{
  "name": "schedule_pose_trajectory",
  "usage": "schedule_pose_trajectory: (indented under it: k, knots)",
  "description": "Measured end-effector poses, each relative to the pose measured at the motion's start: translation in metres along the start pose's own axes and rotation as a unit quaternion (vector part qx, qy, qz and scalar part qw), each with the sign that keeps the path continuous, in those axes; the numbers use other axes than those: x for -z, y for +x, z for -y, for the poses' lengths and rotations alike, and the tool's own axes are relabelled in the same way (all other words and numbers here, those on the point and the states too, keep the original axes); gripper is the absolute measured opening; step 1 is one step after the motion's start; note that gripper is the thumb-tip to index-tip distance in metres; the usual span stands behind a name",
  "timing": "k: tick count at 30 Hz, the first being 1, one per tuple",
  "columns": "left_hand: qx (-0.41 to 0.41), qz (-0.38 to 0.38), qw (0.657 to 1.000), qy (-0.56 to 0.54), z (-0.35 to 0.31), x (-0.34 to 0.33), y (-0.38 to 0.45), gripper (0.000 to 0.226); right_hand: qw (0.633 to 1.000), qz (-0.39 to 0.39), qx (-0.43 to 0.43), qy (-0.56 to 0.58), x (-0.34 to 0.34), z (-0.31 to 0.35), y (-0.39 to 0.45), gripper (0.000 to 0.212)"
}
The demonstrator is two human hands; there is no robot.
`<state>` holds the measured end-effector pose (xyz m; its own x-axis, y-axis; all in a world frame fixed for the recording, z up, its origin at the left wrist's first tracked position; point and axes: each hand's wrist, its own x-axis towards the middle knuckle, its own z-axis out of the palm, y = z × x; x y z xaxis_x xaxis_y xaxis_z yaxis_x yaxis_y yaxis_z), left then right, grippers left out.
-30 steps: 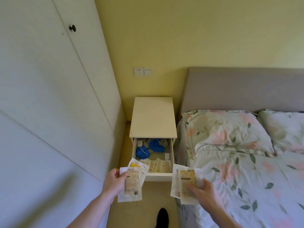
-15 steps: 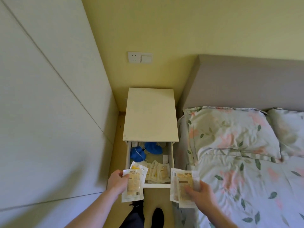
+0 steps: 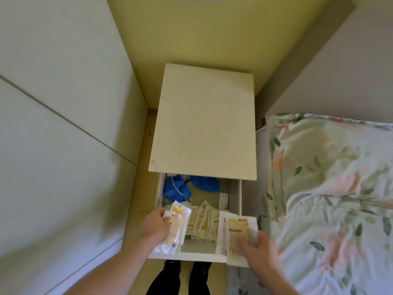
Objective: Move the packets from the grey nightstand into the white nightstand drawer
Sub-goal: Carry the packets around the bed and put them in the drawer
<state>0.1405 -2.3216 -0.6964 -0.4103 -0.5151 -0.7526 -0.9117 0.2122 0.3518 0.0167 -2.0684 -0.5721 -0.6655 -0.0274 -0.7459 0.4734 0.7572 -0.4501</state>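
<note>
The left hand (image 3: 156, 225) pinches a small stack of crinkly clear-and-yellow packets (image 3: 174, 228) over the open drawer (image 3: 200, 255) of the white nightstand (image 3: 204, 124); the right hand (image 3: 258, 250) grips flat, glossy packets (image 3: 236, 231) at the drawer's right front corner. Inside lie more packets (image 3: 205, 219) and crumpled blue cloth (image 3: 176, 188) — its back hidden under the smooth top. Print is too blurred to read. Since half a second ago both hands have come forward over the drawer — the floral pillow (image 3: 331, 167) is now cut off.
</note>
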Motion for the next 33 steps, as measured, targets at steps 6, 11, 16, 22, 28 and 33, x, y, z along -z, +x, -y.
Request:
schedule_pose_trajectory:
  k: [6, 11, 16, 22, 28, 33]
  knots:
    - [-0.025, -0.014, 0.997, 0.074, 0.008, -0.045, 0.055, 0.019, 0.999, -0.004, -0.001, -0.051, -0.036, -0.022, 0.079, 0.020]
    - [-0.031, -0.018, 0.988, 0.148, 0.020, -0.065, 0.074, 0.027, 0.998, 0.003, 0.003, -0.059, -0.066, -0.037, 0.124, 0.026]
    - [-0.035, -0.001, 0.977, 0.211, 0.022, -0.079, 0.074, 0.055, 0.994, 0.000, 0.023, -0.109, -0.091, -0.045, 0.144, 0.028]
    - [-0.029, 0.020, 0.966, 0.256, 0.024, -0.078, 0.072, 0.071, 0.970, 0.011, 0.031, -0.239, -0.099, -0.057, 0.153, 0.035]
    - [-0.045, -0.012, 0.972, 0.231, 0.019, -0.064, 0.057, 0.050, 0.927, 0.028, 0.045, -0.372, -0.096, -0.061, 0.142, 0.030]
    - [-0.084, -0.036, 0.968, 0.233, 0.011, -0.045, 0.036, 0.032, 0.951, 0.015, 0.039, -0.307, -0.088, -0.062, 0.127, 0.033]
